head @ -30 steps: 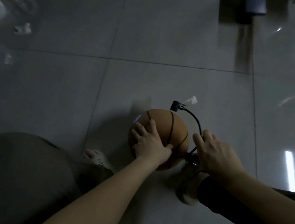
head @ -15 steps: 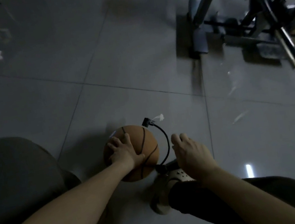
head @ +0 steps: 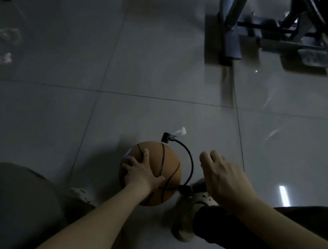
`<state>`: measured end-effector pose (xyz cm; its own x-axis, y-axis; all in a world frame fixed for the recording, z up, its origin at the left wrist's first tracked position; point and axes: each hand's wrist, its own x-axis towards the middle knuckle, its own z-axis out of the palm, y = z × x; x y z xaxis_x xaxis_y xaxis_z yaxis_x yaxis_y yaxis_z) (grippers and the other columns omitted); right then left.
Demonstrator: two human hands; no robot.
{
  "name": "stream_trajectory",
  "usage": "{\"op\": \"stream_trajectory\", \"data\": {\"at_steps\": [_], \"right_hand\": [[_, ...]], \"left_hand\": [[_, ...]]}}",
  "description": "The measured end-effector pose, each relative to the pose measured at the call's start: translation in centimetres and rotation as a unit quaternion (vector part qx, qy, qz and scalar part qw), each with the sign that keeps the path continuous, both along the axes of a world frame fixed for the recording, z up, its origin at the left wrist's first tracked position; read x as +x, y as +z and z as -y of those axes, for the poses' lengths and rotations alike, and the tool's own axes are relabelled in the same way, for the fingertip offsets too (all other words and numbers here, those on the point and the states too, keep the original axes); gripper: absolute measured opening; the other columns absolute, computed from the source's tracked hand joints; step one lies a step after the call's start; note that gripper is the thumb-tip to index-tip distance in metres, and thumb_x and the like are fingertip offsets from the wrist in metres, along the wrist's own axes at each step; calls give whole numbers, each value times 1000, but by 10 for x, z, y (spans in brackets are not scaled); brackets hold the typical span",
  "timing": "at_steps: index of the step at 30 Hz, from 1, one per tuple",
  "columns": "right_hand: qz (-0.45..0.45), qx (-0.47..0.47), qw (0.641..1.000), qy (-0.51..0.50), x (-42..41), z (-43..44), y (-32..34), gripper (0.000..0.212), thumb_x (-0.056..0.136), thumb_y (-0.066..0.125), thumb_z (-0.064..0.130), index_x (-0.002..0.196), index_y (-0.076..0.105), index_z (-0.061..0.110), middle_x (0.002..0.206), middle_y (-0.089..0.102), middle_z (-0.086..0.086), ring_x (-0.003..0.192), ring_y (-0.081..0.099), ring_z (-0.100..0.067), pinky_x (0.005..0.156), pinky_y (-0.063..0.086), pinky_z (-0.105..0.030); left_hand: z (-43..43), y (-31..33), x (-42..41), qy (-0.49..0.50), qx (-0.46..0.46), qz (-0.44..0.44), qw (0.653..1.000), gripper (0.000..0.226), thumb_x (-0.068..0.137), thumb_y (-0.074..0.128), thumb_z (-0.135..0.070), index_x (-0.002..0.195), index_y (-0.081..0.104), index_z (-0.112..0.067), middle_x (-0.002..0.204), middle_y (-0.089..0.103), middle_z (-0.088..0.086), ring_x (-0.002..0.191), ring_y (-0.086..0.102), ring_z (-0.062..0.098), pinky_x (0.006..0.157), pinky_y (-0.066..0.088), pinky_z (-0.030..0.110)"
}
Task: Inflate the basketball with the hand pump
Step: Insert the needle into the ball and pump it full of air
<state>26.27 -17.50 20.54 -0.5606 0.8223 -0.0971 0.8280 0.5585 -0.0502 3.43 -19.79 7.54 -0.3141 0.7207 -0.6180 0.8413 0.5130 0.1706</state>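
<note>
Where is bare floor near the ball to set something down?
Bare tiles lie beyond the basketball, between the scraps and the metal frame, and right of the right hand. It is crowded at the basketball: left hand, hose and shoe meet there.

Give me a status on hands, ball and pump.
Left hand spread flat on basketball, steadying it. Right hand over pump, grip hidden. Hose loops from ball's far side to pump. Nothing blocking.

Left hand [head: 141, 176] rests, fingers [head: 146, 155] spread, on a basketball [head: 167, 160] on the tiled floor [head: 147, 61]; a black hose [head: 189, 157] loops at its 3 o'clock, beside the right hand [head: 225, 177].
</note>
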Motion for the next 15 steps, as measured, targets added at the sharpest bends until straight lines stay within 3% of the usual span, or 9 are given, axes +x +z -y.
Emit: {"op": "stream_trajectory", "data": {"at_steps": [4,9,15], "right_hand": [[21,-15,999,26,-16,-15,-15,15,94,48,18,107,43,16,83,43,-2,55,38,-13,41,24,-25],[18,-48,998,37,-13,-14,-47,23,89,37,26,108,43,16,84,46,-3,55,34,-13,44,10,-21],[32,-80,995,48,-10,-18,-86,27,92,36,29,116,40,17,92,47,-6,60,42,-14,42,30,-24]], "left_hand": [[-4,3,0,1,2,-6,1000,120,77,66,-72,157,-14,-34,158,-2,30,143,13,57,103,42,58],[-9,1,3,-12,28,-7,1000,118,76,66,-72,156,-12,-33,156,3,30,141,16,59,101,44,58],[-12,-8,9,-22,30,-9,999,116,77,64,-72,154,-14,-36,157,1,30,141,14,60,103,42,59]]}}
